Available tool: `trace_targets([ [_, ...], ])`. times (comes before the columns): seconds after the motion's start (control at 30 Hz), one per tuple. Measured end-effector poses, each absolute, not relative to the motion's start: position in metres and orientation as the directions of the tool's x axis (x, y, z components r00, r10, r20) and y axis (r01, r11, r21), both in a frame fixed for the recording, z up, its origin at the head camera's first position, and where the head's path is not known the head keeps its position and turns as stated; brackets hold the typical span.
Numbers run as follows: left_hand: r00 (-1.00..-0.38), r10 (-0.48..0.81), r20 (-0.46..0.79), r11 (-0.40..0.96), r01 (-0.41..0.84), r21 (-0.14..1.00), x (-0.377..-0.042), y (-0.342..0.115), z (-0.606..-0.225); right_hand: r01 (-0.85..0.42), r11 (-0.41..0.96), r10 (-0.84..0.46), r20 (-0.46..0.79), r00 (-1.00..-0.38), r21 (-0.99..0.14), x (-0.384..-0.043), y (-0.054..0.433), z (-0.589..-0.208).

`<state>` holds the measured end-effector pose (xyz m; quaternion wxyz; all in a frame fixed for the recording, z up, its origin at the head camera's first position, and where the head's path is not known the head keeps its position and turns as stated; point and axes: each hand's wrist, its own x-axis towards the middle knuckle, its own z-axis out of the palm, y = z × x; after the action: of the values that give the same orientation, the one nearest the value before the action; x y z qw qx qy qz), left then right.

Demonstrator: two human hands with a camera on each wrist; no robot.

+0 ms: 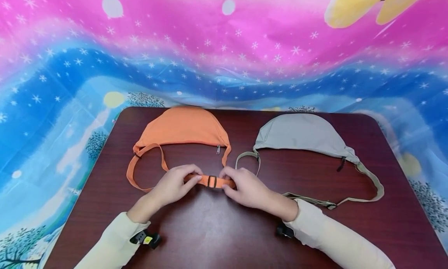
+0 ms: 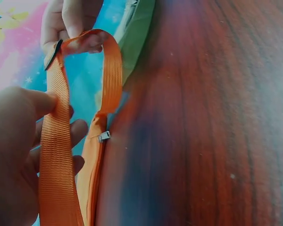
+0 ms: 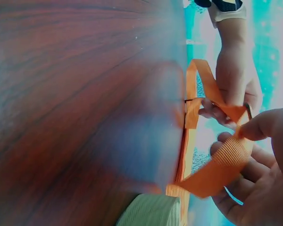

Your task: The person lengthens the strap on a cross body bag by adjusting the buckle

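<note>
An orange waist bag lies at the back left of the table, its zipper side facing me. Its orange strap is raised toward me with a dark slide buckle in the stretch between my hands. My left hand pinches the strap left of the buckle, between thumb and fingers. On the buckle's other side my right hand pinches the strap too. In the left wrist view the webbing runs flat past the left thumb. The right wrist view shows the strap bending over the right fingers.
A grey-green waist bag lies at the back right, its strap looping toward the right forearm. The dark wooden table ends at a printed backdrop. A small metal zipper pull hangs from the orange bag.
</note>
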<state>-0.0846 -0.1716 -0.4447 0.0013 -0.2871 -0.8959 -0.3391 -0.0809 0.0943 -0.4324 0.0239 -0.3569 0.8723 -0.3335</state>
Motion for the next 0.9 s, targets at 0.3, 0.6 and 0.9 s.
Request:
trace_targets([
  [0.3,-0.856,0.461,0.233,0.610,0.497,0.617,-0.087,-0.167,-0.439,-0.571,0.500,-0.523,0.298,-0.798,-0.652,-0.081,0.083,-0.425],
  [0.6,-0.861,0.450,0.236,0.605,0.489,0.628,-0.086,-0.168,-0.440,-0.605,0.513,-0.507,0.354,-0.786,-0.609,-0.083,0.075,-0.431],
  [0.9,-0.838,0.452,0.305,0.637,0.543,0.547,-0.086,-0.169,-0.448,-0.572,0.460,-0.470,0.360,-0.806,-0.679,-0.088,0.076,-0.430],
])
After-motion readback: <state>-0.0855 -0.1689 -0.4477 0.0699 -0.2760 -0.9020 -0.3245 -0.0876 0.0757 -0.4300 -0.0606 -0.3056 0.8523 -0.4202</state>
